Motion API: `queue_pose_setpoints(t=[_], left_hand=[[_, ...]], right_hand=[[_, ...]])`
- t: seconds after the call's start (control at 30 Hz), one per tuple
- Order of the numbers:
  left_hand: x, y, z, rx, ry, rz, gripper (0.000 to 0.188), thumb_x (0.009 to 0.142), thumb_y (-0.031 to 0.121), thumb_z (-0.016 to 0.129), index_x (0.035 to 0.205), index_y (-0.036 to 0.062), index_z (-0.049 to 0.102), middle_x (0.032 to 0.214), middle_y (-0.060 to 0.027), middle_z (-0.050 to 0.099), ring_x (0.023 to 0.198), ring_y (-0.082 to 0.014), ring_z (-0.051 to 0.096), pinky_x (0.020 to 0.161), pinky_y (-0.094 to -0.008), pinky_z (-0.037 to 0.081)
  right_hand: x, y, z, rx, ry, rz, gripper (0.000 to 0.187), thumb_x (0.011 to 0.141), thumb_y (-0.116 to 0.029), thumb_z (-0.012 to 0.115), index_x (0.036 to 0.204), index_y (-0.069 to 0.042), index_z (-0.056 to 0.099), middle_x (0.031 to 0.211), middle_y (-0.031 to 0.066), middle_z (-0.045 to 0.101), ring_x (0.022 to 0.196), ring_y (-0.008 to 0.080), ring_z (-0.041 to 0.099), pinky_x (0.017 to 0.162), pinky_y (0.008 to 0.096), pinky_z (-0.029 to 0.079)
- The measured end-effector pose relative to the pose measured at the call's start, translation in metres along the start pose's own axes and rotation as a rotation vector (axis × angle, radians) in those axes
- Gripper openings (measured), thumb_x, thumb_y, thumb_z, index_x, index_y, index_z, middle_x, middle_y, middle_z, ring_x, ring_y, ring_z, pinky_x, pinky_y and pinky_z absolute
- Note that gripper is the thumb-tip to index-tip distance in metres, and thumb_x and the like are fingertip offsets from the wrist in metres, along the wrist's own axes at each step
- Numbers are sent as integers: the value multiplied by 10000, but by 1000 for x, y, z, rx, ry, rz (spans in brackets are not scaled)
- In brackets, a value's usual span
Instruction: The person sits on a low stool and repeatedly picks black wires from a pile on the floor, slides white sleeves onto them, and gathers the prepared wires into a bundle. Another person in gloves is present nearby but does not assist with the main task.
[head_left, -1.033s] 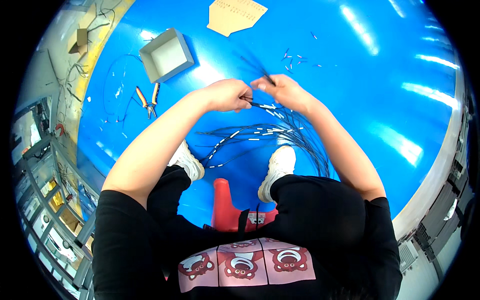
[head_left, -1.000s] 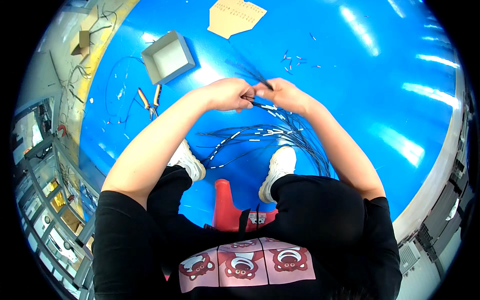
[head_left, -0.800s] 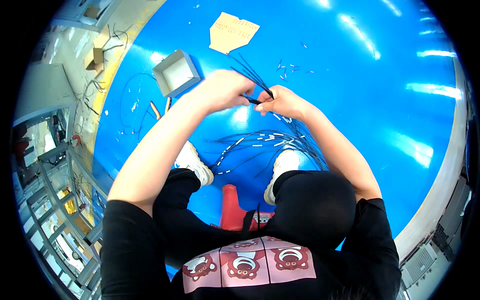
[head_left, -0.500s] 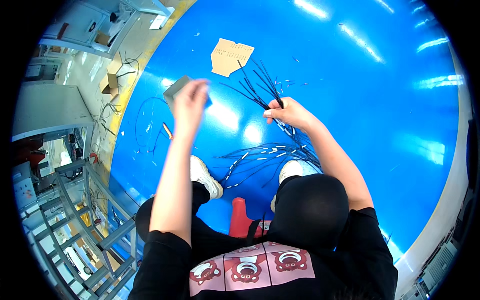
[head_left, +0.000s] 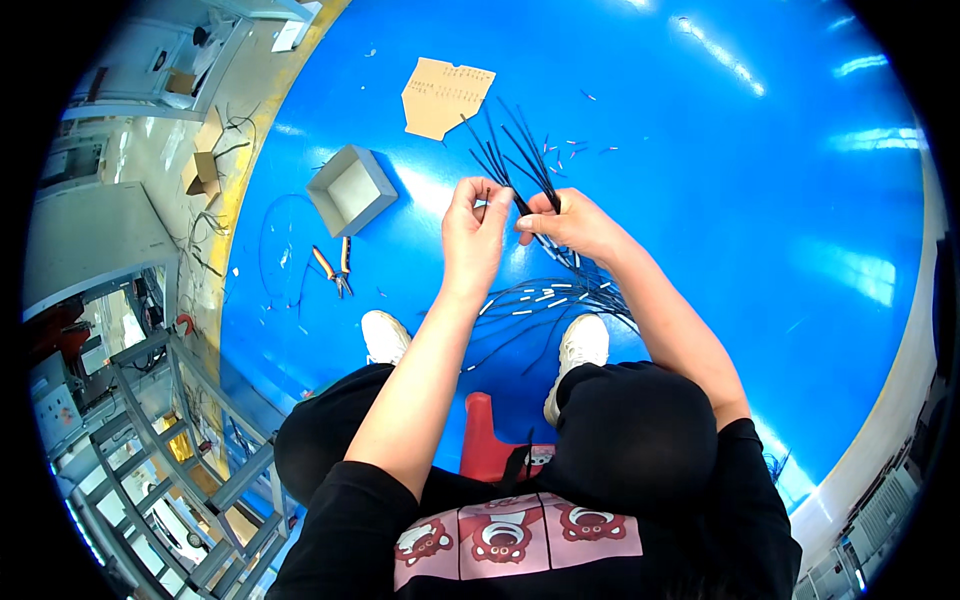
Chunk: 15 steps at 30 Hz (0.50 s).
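A bundle of black wires (head_left: 538, 160) fans out away from me above my right hand (head_left: 580, 226), whose thumb and fingers are closed round it. White sleeves mark the lower wires, which trail to the blue floor (head_left: 740, 240) between my shoes. My left hand (head_left: 475, 232) is beside the bundle, fingertips pinched together against the nearest wires. What lies in that pinch is too small to make out. Left of it sits an open grey box (head_left: 351, 191), its inside pale. Pliers with orange and black handles (head_left: 334, 268) lie below the box.
A tan cardboard piece (head_left: 446, 97) with handwriting lies beyond the box. Small wire scraps (head_left: 568, 153) are scattered right of the bundle. A red stool (head_left: 481, 436) is under me. Metal racking (head_left: 170, 440) and a small carton (head_left: 201, 174) stand to the left, past a yellow floor line.
My left hand has moved right, from over the grey box to the wire bundle, uncovering the box and pliers. My right hand stays closed on the wires.
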<state>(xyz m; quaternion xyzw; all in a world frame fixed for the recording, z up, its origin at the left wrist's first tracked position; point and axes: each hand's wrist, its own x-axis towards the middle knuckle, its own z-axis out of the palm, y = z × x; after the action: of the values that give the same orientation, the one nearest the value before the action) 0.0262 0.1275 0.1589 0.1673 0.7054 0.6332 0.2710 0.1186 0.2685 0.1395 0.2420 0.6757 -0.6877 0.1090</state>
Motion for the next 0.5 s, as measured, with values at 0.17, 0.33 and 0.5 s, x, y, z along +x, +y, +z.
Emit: queue_pose_setpoints(t=[0.17, 0.33, 0.5], left_hand=[[0, -2, 3, -43, -37, -59, 121, 926, 112, 630, 956, 29, 547, 873, -10, 581, 718, -39, 554, 599, -201, 422], [8, -5, 2, -45, -22, -68, 131, 913, 78, 632, 918, 8, 521, 771, -35, 582, 592, -81, 589, 495, -235, 453], [10, 0, 1, 95, 22, -89, 134, 915, 116, 650, 935, 23, 556, 803, 5, 586, 685, -31, 524, 574, -190, 403]], right_hand=[[8, 4, 2, 22, 8, 4, 221, 830, -288, 677, 756, -83, 715, 582, -37, 502, 566, 71, 430, 523, 284, 343], [9, -4, 6, 26, 18, 58, 239, 828, -306, 683, 760, -80, 720, 581, -33, 510, 553, 78, 429, 522, 281, 343], [17, 7, 10, -53, 45, 51, 233, 832, -305, 686, 760, -87, 726, 581, -35, 523, 554, 73, 433, 520, 279, 338]])
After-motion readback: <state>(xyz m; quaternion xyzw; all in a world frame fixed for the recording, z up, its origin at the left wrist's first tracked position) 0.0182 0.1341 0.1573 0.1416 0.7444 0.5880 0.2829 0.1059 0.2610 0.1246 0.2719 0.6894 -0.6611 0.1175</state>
